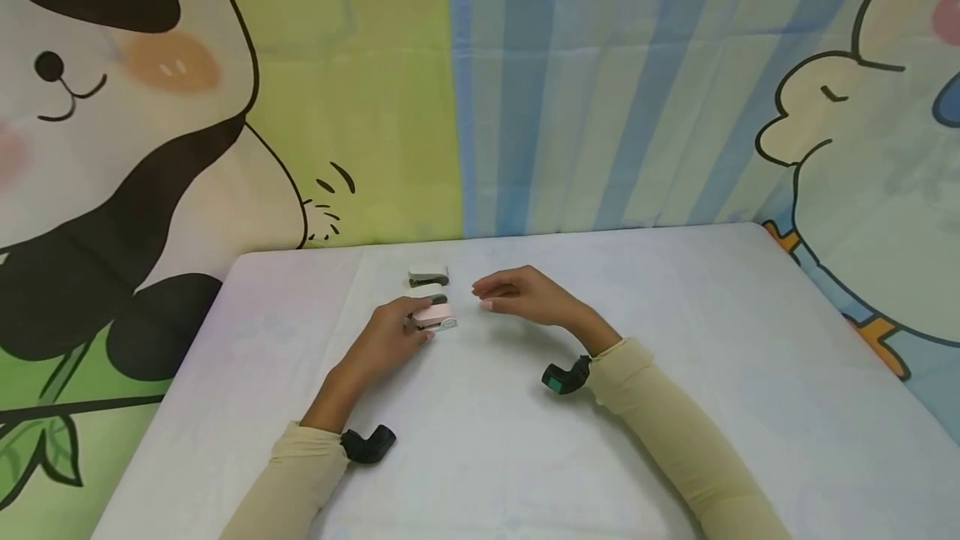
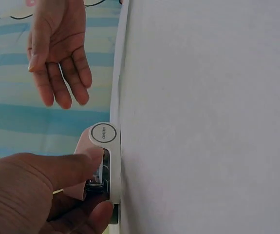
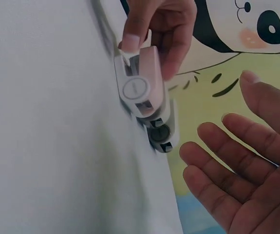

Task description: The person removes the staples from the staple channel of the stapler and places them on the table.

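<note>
My left hand [image 1: 386, 336] grips a small pink-and-white stapler [image 1: 432, 317], with the thumb on its near side. In the left wrist view the thumb lies by the stapler's [image 2: 114, 161] round logo disc and metal part. Just behind it stands a second pale stapler [image 1: 429, 291], partly hidden. A third, whitish stapler [image 1: 428, 275] with a dark lower part is farthest back. To the right my right hand [image 1: 528, 297] hovers over the table, fingers slightly bent, touching nothing. In the right wrist view its fingers [image 3: 244, 161] are spread apart from the staplers.
A white cloth covers the table [image 1: 480, 457]. Behind it hangs a cartoon-printed curtain [image 1: 600, 82] that meets the far table edge. A dark camera is worn at each wrist, the left camera [image 1: 369, 445] and the right camera [image 1: 566, 376].
</note>
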Action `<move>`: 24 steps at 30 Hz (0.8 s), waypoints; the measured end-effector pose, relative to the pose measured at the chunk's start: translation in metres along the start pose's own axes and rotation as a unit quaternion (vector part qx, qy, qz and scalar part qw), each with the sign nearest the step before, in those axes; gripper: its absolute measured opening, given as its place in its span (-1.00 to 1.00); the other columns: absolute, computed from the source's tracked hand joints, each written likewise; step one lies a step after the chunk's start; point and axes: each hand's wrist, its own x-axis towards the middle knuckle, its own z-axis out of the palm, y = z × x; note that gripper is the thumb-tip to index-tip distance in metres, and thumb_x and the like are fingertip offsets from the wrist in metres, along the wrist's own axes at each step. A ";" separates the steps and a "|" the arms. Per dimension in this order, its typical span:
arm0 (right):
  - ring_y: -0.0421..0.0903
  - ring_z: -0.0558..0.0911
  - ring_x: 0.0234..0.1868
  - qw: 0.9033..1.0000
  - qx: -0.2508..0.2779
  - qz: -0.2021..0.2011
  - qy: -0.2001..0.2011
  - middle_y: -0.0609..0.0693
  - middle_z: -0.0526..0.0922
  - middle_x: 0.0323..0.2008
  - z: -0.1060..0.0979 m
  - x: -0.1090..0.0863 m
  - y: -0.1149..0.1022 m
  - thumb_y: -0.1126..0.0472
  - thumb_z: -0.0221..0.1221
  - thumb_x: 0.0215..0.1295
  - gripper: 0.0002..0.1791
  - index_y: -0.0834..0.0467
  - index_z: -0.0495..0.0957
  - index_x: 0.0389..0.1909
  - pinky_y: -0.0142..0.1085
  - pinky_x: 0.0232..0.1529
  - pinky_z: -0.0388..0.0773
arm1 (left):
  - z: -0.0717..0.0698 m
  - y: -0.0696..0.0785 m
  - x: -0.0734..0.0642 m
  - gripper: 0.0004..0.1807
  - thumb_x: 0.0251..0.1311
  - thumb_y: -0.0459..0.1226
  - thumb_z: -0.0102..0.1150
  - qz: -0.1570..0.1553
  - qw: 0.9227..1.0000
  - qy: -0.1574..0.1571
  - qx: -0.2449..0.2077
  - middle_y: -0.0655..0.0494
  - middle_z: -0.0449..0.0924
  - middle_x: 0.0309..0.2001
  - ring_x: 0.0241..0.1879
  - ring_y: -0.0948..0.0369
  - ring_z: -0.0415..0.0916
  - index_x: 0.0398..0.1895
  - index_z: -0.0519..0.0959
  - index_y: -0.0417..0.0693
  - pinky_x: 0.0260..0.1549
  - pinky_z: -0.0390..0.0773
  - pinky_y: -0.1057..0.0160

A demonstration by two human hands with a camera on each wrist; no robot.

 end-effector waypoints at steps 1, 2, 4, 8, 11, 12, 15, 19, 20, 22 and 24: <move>0.01 0.57 0.12 1.000 -0.001 -0.001 -0.002 0.25 0.57 0.10 0.002 0.001 -0.001 0.29 0.18 0.37 -0.61 0.35 0.50 0.16 -0.23 0.08 0.47 | 0.001 0.001 0.000 -0.50 0.15 -0.41 0.33 0.005 1.000 0.003 0.008 -0.15 0.54 0.11 -0.05 0.10 0.50 0.19 0.49 -0.30 -0.12 0.50 0.09; 0.02 0.58 0.11 1.000 -0.001 -0.002 -0.003 0.26 0.58 0.09 0.003 0.001 -0.001 0.29 0.19 0.37 -0.62 0.35 0.51 0.15 -0.23 0.08 0.47 | 0.001 0.002 0.000 -0.52 0.17 -0.42 0.31 0.009 1.000 0.006 0.015 -0.16 0.54 0.10 -0.02 0.08 0.50 0.18 0.51 -0.31 -0.10 0.51 0.07; 0.03 0.59 0.08 1.000 0.000 -0.006 -0.007 0.27 0.59 0.06 0.005 0.002 0.000 0.30 0.19 0.36 -0.62 0.36 0.51 0.14 -0.21 0.06 0.49 | 0.002 0.006 -0.001 -0.58 0.18 -0.43 0.29 0.018 0.999 0.010 0.025 -0.17 0.56 0.07 0.01 0.06 0.51 0.13 0.53 -0.32 -0.07 0.51 0.04; 0.05 0.61 0.04 1.000 -0.001 -0.007 -0.016 0.26 0.60 0.04 0.010 0.003 0.000 0.32 0.20 0.35 -0.64 0.34 0.53 0.13 -0.21 0.03 0.51 | 0.003 0.014 -0.003 -0.65 0.17 -0.43 0.30 0.032 0.999 -0.007 0.021 -0.10 0.61 -0.02 -0.15 0.12 0.54 0.05 0.60 -0.29 -0.19 0.54 0.11; 0.05 0.61 0.04 1.000 -0.013 -0.008 -0.026 0.22 0.60 0.05 0.015 0.004 -0.001 0.33 0.22 0.33 -0.64 0.33 0.54 0.12 -0.25 0.01 0.52 | 0.005 0.020 -0.005 -0.66 0.15 -0.43 0.31 0.040 0.999 -0.025 0.005 -0.03 0.63 -0.08 -0.25 0.19 0.51 0.02 0.62 -0.26 -0.26 0.53 0.17; 0.04 0.61 0.03 0.999 -0.019 -0.009 -0.031 0.20 0.60 0.05 0.016 0.004 -0.003 0.33 0.22 0.32 -0.64 0.33 0.54 0.11 -0.26 0.01 0.52 | 0.005 0.023 -0.006 -0.67 0.14 -0.44 0.31 0.044 0.999 -0.029 0.000 -0.02 0.63 -0.09 -0.26 0.20 0.51 0.01 0.63 -0.26 -0.26 0.53 0.18; -0.04 0.62 0.00 0.997 -0.056 -0.011 -0.052 0.09 0.62 0.03 0.023 0.003 -0.009 0.31 0.26 0.29 -0.64 0.27 0.57 0.10 -0.29 -0.01 0.52 | 0.007 0.027 -0.008 -0.69 0.12 -0.45 0.33 0.064 0.997 -0.044 -0.015 0.03 0.63 -0.10 -0.24 0.24 0.51 -0.02 0.64 -0.24 -0.27 0.53 0.22; -0.16 0.60 -0.08 0.981 -0.168 -0.015 -0.091 -0.07 0.65 -0.08 0.032 -0.002 -0.020 0.28 0.28 0.27 -0.68 0.17 0.62 0.05 -0.32 -0.05 0.50 | 0.011 0.030 -0.010 -0.72 0.08 -0.45 0.36 0.099 0.991 -0.084 -0.043 0.12 0.64 -0.18 -0.23 0.27 0.51 -0.09 0.65 -0.20 -0.27 0.53 0.26; -0.18 0.59 -0.10 0.975 -0.198 -0.015 -0.098 -0.09 0.65 -0.11 0.034 -0.003 -0.022 0.28 0.29 0.27 -0.69 0.17 0.63 0.03 -0.33 -0.07 0.49 | 0.012 0.031 -0.010 -0.72 0.07 -0.45 0.37 0.105 0.989 -0.094 -0.049 0.15 0.64 -0.22 -0.24 0.27 0.51 -0.11 0.66 -0.18 -0.28 0.53 0.26; -0.18 0.58 -0.14 0.964 -0.243 -0.012 -0.105 -0.10 0.64 -0.16 0.038 -0.007 -0.027 0.28 0.29 0.25 -0.72 0.17 0.65 -0.01 -0.33 -0.10 0.47 | 0.014 0.032 -0.011 -0.72 0.03 -0.43 0.40 0.108 0.986 -0.111 -0.056 0.20 0.62 -0.29 -0.29 0.27 0.51 -0.13 0.65 -0.16 -0.31 0.53 0.28; -0.16 0.57 -0.18 0.958 -0.267 -0.003 -0.100 -0.09 0.62 -0.19 0.040 -0.011 -0.030 0.29 0.31 0.23 -0.76 0.18 0.67 -0.07 -0.33 -0.14 0.47 | 0.016 0.031 -0.011 -0.70 0.01 -0.42 0.42 0.104 0.985 -0.121 -0.057 0.22 0.59 -0.35 -0.35 0.27 0.50 -0.14 0.64 -0.15 -0.35 0.51 0.28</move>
